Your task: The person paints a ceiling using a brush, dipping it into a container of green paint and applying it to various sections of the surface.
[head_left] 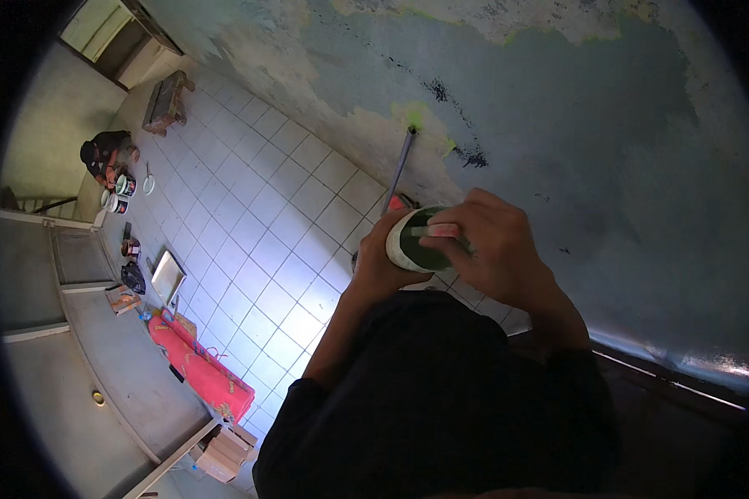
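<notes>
Close in front of my body, my left hand [380, 258] wraps round a white-walled round tub [397, 242] and keeps it tipped so its mouth shows. Dark green [414, 250] fills what I can see of the inside. Over that mouth, the curled fingers of my right hand [499, 254] grip a small tool with a red part [443, 229], perhaps a paintbrush; its working end is hidden in the tub. A thin grey pole [400, 166] stands beyond the tub against the wall, near a lime-green patch [414, 115].
The blue-grey wall [574, 150] has peeling, pale areas and black smears. White floor tiles [258, 216] spread to the left. Farther off are a crouching person [108, 156], paint buckets [118, 203], a wooden bench [167, 101], a red rolled mat [195, 362] and cardboard boxes [223, 454].
</notes>
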`<state>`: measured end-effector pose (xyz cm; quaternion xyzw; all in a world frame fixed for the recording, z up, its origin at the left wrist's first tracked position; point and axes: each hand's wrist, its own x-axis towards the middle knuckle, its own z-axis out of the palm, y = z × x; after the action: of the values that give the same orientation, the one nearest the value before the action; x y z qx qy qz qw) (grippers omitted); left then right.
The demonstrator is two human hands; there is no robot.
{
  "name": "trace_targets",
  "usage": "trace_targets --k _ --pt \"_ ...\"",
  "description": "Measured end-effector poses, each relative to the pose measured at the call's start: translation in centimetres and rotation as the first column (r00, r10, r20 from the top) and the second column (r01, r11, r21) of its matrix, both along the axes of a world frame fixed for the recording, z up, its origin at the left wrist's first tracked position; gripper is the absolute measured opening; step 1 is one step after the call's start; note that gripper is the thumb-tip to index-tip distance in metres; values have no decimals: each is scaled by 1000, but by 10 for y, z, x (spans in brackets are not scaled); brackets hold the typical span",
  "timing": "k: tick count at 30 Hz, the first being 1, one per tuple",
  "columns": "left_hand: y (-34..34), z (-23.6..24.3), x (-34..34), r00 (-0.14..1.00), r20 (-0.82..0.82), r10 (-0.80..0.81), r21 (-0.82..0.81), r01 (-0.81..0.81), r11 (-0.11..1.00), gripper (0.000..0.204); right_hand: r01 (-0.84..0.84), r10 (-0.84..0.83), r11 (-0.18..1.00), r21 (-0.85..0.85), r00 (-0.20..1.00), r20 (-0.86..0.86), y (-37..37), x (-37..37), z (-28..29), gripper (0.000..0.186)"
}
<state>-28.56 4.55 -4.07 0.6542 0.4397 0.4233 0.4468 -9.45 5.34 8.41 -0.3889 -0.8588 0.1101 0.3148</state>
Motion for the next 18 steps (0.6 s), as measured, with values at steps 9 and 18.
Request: trace_targets --k 9,18 --pt "6 2 6 996 77 -50 -17 51 999 86 54 -54 997 -58 999 -3 -3 5 6 19" --pt "7 2 6 999 21 -50 -38 51 998 86 90 -90 995 -41 996 1 -2 0 1 19"
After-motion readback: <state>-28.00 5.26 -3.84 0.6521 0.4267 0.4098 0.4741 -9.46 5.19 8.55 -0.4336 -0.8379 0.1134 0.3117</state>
